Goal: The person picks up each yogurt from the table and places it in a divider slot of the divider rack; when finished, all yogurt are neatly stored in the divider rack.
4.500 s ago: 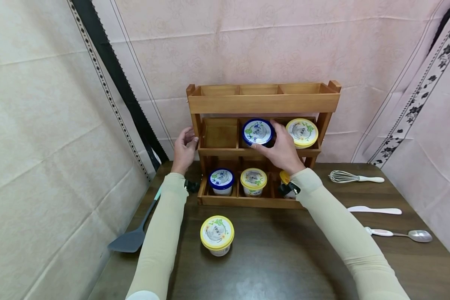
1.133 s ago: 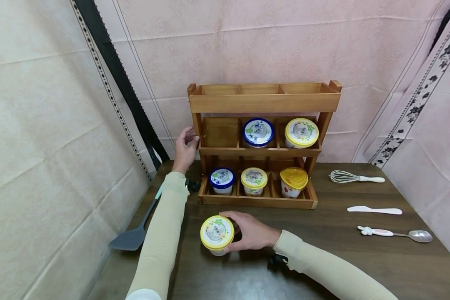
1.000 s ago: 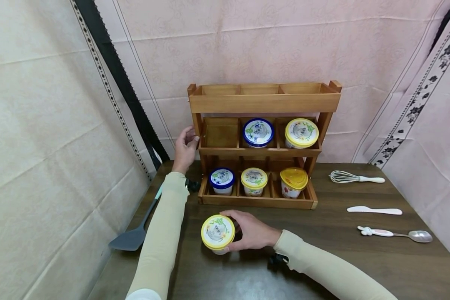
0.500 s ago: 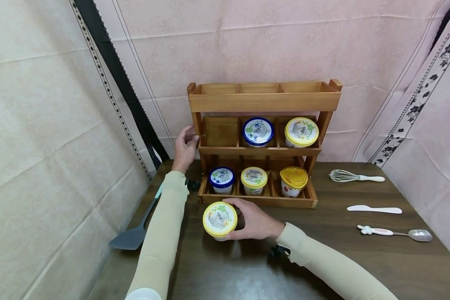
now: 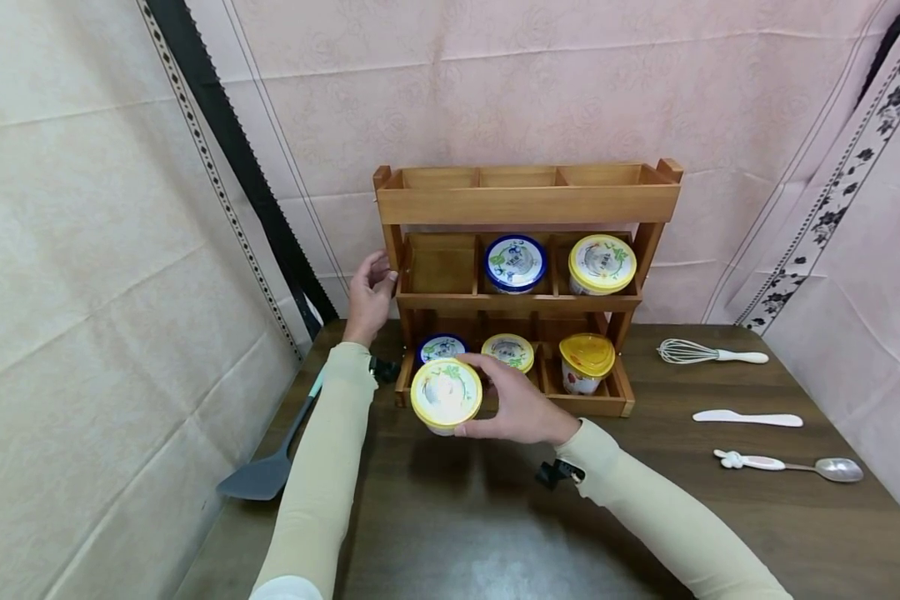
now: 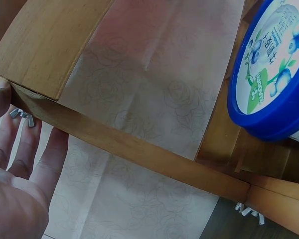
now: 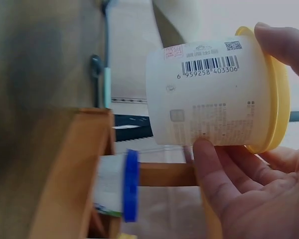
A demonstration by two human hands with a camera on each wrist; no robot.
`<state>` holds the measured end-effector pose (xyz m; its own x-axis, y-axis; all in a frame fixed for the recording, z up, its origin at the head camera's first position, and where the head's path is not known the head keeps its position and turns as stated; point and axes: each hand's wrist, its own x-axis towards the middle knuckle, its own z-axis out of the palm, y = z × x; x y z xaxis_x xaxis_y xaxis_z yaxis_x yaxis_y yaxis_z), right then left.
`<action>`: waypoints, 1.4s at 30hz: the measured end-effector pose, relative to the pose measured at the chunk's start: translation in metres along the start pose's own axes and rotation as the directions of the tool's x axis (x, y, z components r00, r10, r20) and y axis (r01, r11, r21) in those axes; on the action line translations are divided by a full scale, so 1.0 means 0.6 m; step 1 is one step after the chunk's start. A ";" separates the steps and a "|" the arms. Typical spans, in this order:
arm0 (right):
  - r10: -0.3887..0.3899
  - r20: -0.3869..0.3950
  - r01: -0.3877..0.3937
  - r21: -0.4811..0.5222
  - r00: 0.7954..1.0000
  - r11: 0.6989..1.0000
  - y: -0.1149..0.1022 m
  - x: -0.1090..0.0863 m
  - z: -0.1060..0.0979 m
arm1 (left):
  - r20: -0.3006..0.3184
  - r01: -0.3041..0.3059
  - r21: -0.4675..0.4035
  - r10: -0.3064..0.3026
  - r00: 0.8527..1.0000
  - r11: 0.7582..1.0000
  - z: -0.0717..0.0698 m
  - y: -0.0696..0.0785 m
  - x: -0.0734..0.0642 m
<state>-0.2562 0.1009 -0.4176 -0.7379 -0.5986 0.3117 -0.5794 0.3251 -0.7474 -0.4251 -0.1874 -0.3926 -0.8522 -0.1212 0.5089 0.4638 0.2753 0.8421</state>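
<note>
My right hand (image 5: 521, 408) holds a plastic tub (image 5: 447, 395) with a yellow lid by its side, thumb and fingers spread around it. It hangs above the table, just in front of the wooden rack (image 5: 528, 205), and overlaps the lower tier in the head view. In the right wrist view the barcode on the tub's white wall (image 7: 209, 94) faces the camera. My left hand (image 5: 369, 296) holds the rack's left side post (image 6: 139, 149), its thumb and fingertips at the wood near a wing nut (image 6: 23, 116).
On the middle tier stand a blue-lidded tub (image 5: 515, 263) and a yellow-lidded tub (image 5: 602, 264). The lower tier bears another blue-lidded tub (image 5: 441, 347) and two yellow-lidded ones. To the right lie a whisk (image 5: 708, 352), white knife (image 5: 747, 418) and spoon (image 5: 836, 470); a spatula (image 5: 262, 475) lies left.
The right hand has let go of the blue-lidded tub on the middle tier, gripped the yellow-lidded tub, and lifted it off the table toward the rack. The left hand stays in place.
</note>
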 end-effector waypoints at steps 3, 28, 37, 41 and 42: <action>-0.035 -0.042 0.034 -0.027 0.999 0.999 -0.011 0.011 -0.014 | -0.002 0.002 0.002 -0.002 1.000 1.000 0.000 -0.002 0.001; -0.148 -0.219 0.136 -0.067 0.965 0.988 -0.068 0.108 -0.084 | 0.000 0.026 0.003 -0.026 1.000 1.000 -0.001 -0.003 0.002; -0.114 -0.290 0.095 -0.077 0.950 0.992 -0.069 0.135 -0.092 | 0.004 0.027 -0.020 -0.027 1.000 0.999 -0.001 -0.006 0.004; -0.100 -0.334 0.070 -0.099 0.937 0.993 -0.070 0.147 -0.095 | 0.007 0.022 -0.022 -0.022 1.000 1.000 -0.001 -0.005 0.005; -0.093 -0.345 0.062 -0.099 0.934 0.993 -0.070 0.150 -0.095 | 0.007 0.019 -0.021 -0.019 1.000 1.000 -0.001 -0.005 0.006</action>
<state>-0.3184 0.0751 -0.3248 -0.7549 -0.3367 0.5628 -0.6554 0.3579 -0.6651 -0.4292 -0.1892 -0.3932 -0.8625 -0.1194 0.4918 0.4526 0.2528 0.8551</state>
